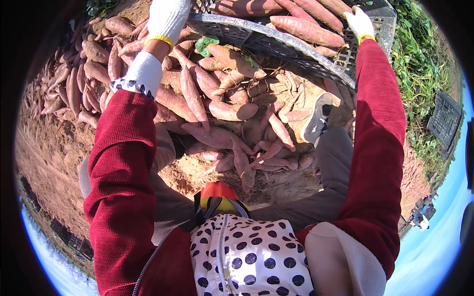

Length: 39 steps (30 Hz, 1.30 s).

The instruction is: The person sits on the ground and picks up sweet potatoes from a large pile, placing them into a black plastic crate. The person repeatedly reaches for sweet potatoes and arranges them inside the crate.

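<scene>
A dark plastic crate [274, 35] with slotted walls stands before me at the top of the view, holding several long, reddish sweet potatoes [307, 30]. My left hand [168, 18], in a white knit glove with a yellow cuff, is by the crate's left end; the frame's top edge cuts off its fingers. On the right, my right hand [360, 23], gloved the same way, lies at the inner right side of the crate, its fingers against the end of a sweet potato [335, 6]. Whether those fingers grip anything is unclear.
Loose sweet potatoes [229, 109] cover the sandy soil between my legs, beside my shoe [317, 116]. A large heap [79, 77] spreads to the left. Green vines [418, 55] grow at right, near another crate [445, 120]. A person [422, 218] is far off at lower right.
</scene>
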Tool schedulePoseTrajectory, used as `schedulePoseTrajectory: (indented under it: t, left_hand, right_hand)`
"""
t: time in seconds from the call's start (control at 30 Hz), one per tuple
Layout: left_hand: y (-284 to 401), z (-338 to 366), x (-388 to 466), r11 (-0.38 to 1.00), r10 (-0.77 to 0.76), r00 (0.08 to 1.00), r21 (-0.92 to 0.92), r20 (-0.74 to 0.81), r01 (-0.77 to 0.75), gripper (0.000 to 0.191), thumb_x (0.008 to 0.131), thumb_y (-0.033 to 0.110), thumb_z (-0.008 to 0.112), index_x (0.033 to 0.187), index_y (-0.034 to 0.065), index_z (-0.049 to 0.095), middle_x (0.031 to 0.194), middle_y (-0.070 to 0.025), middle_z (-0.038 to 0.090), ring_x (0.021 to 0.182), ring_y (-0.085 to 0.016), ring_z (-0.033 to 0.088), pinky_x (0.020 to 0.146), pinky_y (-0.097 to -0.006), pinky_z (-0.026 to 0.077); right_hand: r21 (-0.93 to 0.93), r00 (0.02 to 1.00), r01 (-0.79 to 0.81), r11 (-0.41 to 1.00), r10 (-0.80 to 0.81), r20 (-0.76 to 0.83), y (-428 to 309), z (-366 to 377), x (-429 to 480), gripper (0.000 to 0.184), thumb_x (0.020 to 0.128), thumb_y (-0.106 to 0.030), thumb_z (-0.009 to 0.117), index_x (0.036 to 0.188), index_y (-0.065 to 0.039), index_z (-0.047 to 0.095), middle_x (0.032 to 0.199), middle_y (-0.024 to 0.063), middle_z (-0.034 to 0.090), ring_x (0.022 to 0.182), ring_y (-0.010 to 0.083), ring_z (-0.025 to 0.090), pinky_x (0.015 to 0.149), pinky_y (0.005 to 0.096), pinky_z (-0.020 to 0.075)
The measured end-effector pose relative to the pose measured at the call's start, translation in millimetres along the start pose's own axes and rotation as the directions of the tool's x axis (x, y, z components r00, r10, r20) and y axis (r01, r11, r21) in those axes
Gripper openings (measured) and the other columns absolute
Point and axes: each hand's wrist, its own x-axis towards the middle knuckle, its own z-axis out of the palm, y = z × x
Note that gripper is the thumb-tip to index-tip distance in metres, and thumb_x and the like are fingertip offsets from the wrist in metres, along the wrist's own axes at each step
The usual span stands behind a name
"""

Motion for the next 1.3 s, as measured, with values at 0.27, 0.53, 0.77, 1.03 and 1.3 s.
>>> schedulePoseTrajectory:
  t: [0.27, 0.53, 0.77, 1.03, 1.3]
  left_hand:
    - [23.3, -5.6, 4.8, 0.95, -0.065, 0.995, -0.309, -0.073, 0.039, 0.029, 0.094, 0.023, 0.069, 0.11, -0.0009, 0.076, 0.103, -0.0188, 0.076, 0.092, -0.032, 0.07, 0.085, -0.0428, 0.054]
    - [21.5, -19.3, 4.8, 0.999, -0.039, 0.997, 0.016, 0.064, 0.038, 0.035, 0.097, 0.027, 0.064, 0.118, -0.0004, 0.074, 0.105, -0.0185, 0.075, 0.097, -0.03, 0.07, 0.089, -0.0412, 0.053]
    - [13.1, -5.1, 2.3, 0.992, -0.123, 0.985, -0.011, 0.118, 0.125, 0.039, 0.098, 0.033, 0.064, 0.117, -0.0004, 0.073, 0.099, -0.0161, 0.076, 0.089, -0.027, 0.072, 0.083, -0.0391, 0.054]
    - [13.2, 6.8, 15.3, 0.97, -0.237, 0.968, -0.043, 0.083, 0.241, 0.046, 0.097, 0.04, 0.064, 0.116, -0.0013, 0.072, 0.091, -0.0155, 0.076, 0.082, -0.027, 0.074, 0.079, -0.0387, 0.055]
    - [16.4, 8.7, 14.8, 0.911, -0.354, 0.927, -0.177, 0.122, 0.371, 0.046, 0.093, 0.04, 0.06, 0.113, 0.0001, 0.073, 0.092, -0.018, 0.073, 0.087, -0.031, 0.07, 0.082, -0.0409, 0.053]
  right_hand:
    - [0.188, 0.956, -0.074, 0.979, 0.123, -0.267, -155.9, -119.4, -85.1, 0.033, 0.104, -0.034, 0.055, 0.118, -0.008, 0.07, 0.113, 0.0155, 0.074, 0.101, 0.0304, 0.07, 0.092, 0.0438, 0.0537]
    - [0.633, 0.708, 0.177, 0.754, -0.544, 0.45, -367.3, -103.8, -305.6, 0.034, 0.092, -0.038, 0.07, 0.116, -0.014, 0.075, 0.113, 0.0125, 0.072, 0.1, 0.0331, 0.071, 0.089, 0.0404, 0.0573]
    - [0.102, 0.845, 0.281, 0.954, -0.297, 0.445, -410.9, 30.1, -393.0, 0.07, 0.073, -0.032, 0.077, 0.136, -0.011, 0.054, 0.113, 0.0157, 0.065, 0.108, 0.0332, 0.06, 0.094, 0.0467, 0.0441]
    - [0.335, 0.534, -0.046, 0.941, -0.26, 0.805, -391.9, 11.2, -377.9, 0.068, 0.067, -0.06, 0.085, 0.101, -0.002, 0.077, 0.095, 0.0229, 0.075, 0.09, 0.0325, 0.076, 0.084, 0.044, 0.0591]
    - [0.48, 0.167, -0.582, 0.657, -0.481, 0.861, -269.1, -113.4, -365.4, 0.045, 0.084, -0.032, 0.079, 0.118, -0.002, 0.076, 0.121, 0.0163, 0.074, 0.115, 0.0229, 0.068, 0.097, 0.034, 0.0517]
